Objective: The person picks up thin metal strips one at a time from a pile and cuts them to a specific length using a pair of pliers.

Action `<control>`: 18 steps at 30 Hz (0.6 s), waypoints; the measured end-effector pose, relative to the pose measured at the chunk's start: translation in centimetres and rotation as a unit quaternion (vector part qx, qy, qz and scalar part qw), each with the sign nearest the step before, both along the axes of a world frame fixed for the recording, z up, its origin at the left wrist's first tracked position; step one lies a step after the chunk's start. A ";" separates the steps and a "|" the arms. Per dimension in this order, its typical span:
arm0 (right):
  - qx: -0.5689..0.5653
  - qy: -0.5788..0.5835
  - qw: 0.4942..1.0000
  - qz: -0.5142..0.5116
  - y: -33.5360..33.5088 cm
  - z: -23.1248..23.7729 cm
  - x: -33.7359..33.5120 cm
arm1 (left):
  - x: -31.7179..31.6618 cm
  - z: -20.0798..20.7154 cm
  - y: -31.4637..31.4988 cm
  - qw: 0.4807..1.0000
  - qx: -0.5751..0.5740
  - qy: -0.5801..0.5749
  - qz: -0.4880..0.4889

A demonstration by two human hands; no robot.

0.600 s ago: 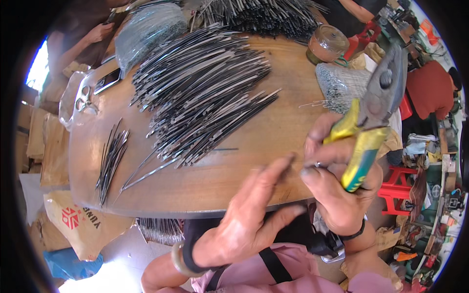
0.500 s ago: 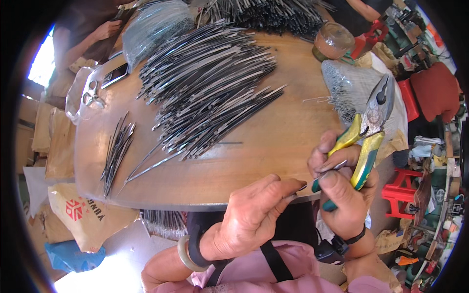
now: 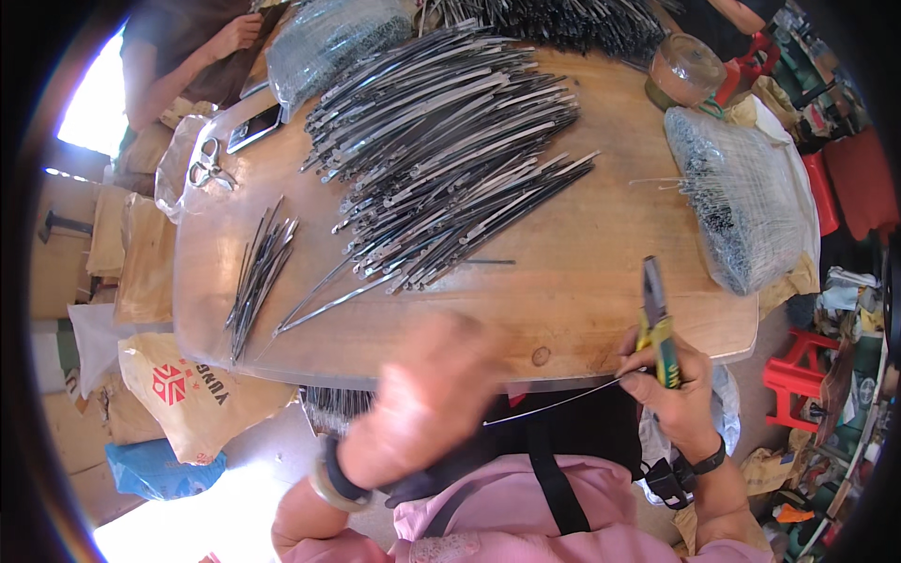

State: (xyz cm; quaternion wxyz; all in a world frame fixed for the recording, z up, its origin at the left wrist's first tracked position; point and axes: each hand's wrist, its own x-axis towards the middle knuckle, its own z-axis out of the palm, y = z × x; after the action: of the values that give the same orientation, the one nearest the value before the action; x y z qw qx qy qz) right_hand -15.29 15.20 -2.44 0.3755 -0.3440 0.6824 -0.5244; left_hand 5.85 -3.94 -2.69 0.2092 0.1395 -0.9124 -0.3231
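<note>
My right hand (image 3: 683, 399) is closed round pliers (image 3: 654, 300) with yellow and green handles, their jaws pointing away from me. From its finger and thumb a thin metal strip (image 3: 554, 406) runs leftward, just past the table's near edge. My left hand (image 3: 434, 380) is smeared by motion above that edge, left of the strip, so its fingers cannot be made out. Beyond the hands lies a large heap of dark and silvery metal strips (image 3: 441, 155). A smaller bunch of strips (image 3: 261, 277) rests to its left.
Scissors (image 3: 210, 169) and a phone (image 3: 255, 128) lie at the table's left. Plastic-wrapped bundles stand at the back (image 3: 340, 52) and right (image 3: 737, 202), near a jar (image 3: 685, 70). Another person's hand (image 3: 235, 36) shows at upper left. A red stool (image 3: 796, 375) is at right.
My left hand has moved left, away from my right hand. The pliers have turned edge-on in my right hand, and the strip now stretches out from its fingers. The whole view has shifted.
</note>
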 end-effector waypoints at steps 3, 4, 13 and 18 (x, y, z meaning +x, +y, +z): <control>0.007 -0.099 0.990 -0.101 -0.1 0.3 -0.5 | -0.7 0.2 -5.7 0.969 -0.175 -0.030 0.171; -0.021 -0.117 0.988 -0.102 -0.7 0.5 -0.7 | -0.7 -0.3 -6.7 0.962 -0.207 -0.048 0.173; -0.072 -0.168 0.977 -0.109 0.5 1.2 -0.8 | 4.5 2.1 -6.7 0.957 0.092 -0.040 0.274; -0.152 -0.241 0.950 -0.127 1.1 1.2 -0.1 | 6.7 2.2 0.2 0.701 0.585 0.159 0.375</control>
State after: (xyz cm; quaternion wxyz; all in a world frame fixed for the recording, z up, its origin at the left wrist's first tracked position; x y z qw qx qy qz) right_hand -15.39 16.30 -1.22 0.4019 -0.1710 0.5220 -0.7326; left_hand 12.52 -3.76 -0.54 0.3309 0.5112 -0.3652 -0.7042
